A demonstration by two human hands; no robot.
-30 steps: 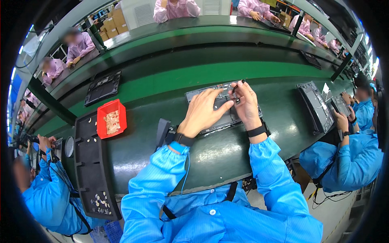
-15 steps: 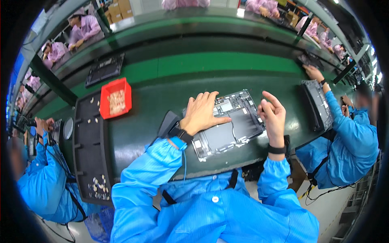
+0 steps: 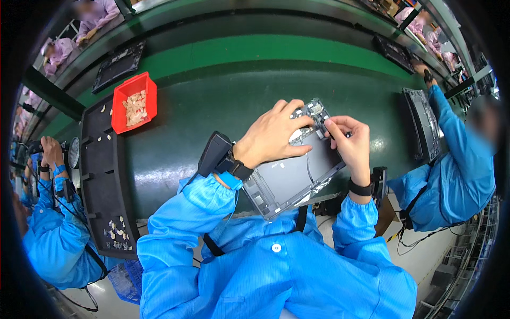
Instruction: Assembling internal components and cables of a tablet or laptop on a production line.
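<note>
An opened laptop base (image 3: 281, 175), grey with its circuit board and a cable showing, lies tilted on the green bench in front of me. My left hand (image 3: 273, 135) lies across its far left part, fingers spread and thumb stretched over the panel. At the far right corner of the base, my right hand (image 3: 350, 142) is closed in a pinch against the board edge. What sits between those fingertips is too small to make out. Part of the circuit board (image 3: 316, 110) shows between the two hands; the rest is covered.
A red bin (image 3: 151, 101) with small pale pieces stands left, by a black tray (image 3: 98, 191) holding more bits. Other laptop parts lie at far left (image 3: 121, 66) and right (image 3: 422, 125). Co-workers in blue (image 3: 451, 186) sit on both sides; others in pink are across the bench.
My right hand has moved from above the base's right side to its far right corner and touches it. The laptop base has turned, its near corner closer to me. My left hand stays on it.
</note>
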